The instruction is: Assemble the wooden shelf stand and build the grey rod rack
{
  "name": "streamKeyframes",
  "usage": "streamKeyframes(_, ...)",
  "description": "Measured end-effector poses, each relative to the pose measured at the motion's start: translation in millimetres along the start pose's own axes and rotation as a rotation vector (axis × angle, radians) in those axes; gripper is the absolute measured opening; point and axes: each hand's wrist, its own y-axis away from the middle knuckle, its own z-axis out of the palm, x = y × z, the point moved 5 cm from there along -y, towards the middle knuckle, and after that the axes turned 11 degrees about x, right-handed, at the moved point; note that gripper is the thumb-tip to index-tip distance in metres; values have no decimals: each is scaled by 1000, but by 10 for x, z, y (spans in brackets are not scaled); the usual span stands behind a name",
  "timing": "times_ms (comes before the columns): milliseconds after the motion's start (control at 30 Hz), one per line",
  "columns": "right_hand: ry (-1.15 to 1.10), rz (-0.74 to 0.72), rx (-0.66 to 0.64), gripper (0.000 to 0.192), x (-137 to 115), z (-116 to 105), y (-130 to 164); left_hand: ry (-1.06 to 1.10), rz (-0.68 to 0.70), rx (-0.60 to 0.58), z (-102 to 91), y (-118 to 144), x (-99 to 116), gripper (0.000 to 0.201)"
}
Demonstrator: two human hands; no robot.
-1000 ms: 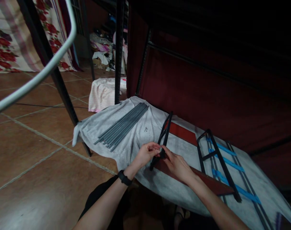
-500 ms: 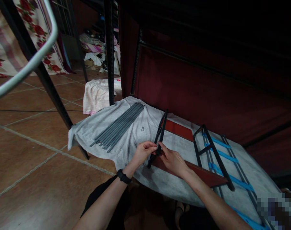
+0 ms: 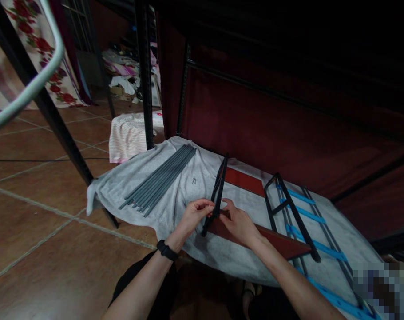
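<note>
A narrow black metal frame piece (image 3: 219, 182) stands tilted on a dark red board (image 3: 245, 183) that lies over a grey cloth (image 3: 175, 204). My left hand (image 3: 196, 214) pinches the frame's lower part from the left, a black band on its wrist. My right hand (image 3: 239, 223) holds the same lower part from the right, resting on the red board. Both sets of fingertips meet around the frame, and what they pinch there is too small to tell.
A bundle of several grey metal rods (image 3: 160, 177) lies on the cloth to the left. A black rack frame with blue straps (image 3: 300, 218) lies to the right. Black upright posts (image 3: 144, 71), a maroon fabric wall (image 3: 271, 129), a striped cloth bundle (image 3: 128, 135) and tiled floor (image 3: 38, 222) surround.
The view has shifted a little, so everything sits further left. Both hands stay on the lower part of the black frame piece with only small finger movements.
</note>
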Motion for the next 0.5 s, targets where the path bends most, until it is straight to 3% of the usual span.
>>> streamKeyframes(133, 37, -59, 30, 24, -22, 17, 43, 12, 2, 19, 1, 6, 27, 32)
streamKeyframes(500, 21, -63, 22, 26, -38, 0, 39, 24, -36, 45, -21, -16, -93, 27)
